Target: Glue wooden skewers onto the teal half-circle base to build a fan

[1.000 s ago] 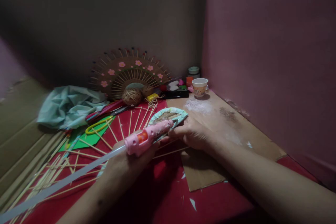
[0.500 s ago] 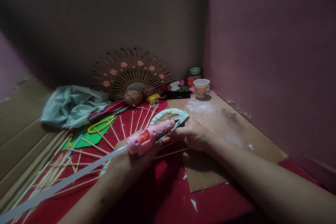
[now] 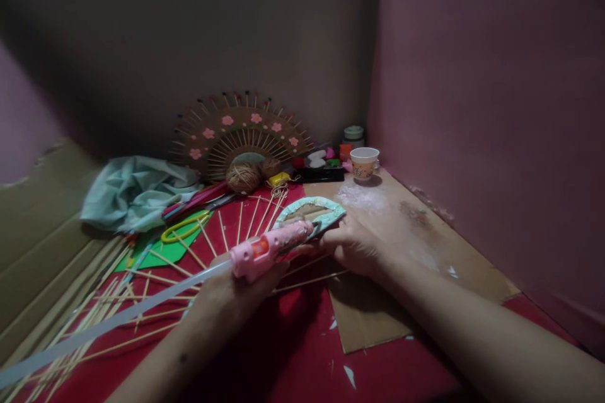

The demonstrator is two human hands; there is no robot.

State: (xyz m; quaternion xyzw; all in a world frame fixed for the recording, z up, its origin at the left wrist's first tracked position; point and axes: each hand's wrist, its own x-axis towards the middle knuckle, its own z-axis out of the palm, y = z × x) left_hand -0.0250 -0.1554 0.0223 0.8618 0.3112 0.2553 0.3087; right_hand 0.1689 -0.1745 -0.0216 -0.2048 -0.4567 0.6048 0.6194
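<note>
My left hand (image 3: pixel 231 286) is closed round a pink glue gun (image 3: pixel 269 247) with a long pale glue stick (image 3: pixel 108 322) trailing out its back to the lower left. The gun's tip rests on a pale green half-round piece (image 3: pixel 309 212) at the hub of several thin bamboo sticks (image 3: pixel 222 233) fanned out on the red surface. My right hand (image 3: pixel 352 245) grips the right edge of that green piece, fingers curled on it.
A finished stick fan with pink flowers (image 3: pixel 239 132) leans on the back wall. Nearby lie a twine ball (image 3: pixel 243 176), yellow-handled scissors (image 3: pixel 182 227), green paper (image 3: pixel 161 250), crumpled cloth (image 3: pixel 135 192), a paper cup (image 3: pixel 364 162) and a cardboard sheet (image 3: pixel 411 233). Loose sticks (image 3: pixel 80 321) are heaped at left.
Both hands and the glue gun stay on the green piece; only the view has shifted slightly, moving everything a little right and down.
</note>
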